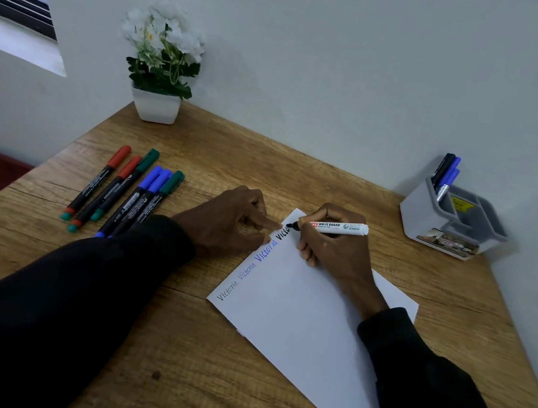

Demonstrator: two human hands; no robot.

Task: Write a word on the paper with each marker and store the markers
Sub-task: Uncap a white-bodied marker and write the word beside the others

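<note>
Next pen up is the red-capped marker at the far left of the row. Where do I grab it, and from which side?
Take the red-capped marker by its black mid-barrel, coming down from above on its left. It lies flat on the table with bare wood on that side. The second red-capped marker lies close along its right, so there looks to be little finger room there.

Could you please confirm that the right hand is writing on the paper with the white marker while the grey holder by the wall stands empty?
Not quite: in the head view the grey holder is not empty; black and blue markers stand in it. The right hand does write on the paper with the white marker.
</note>
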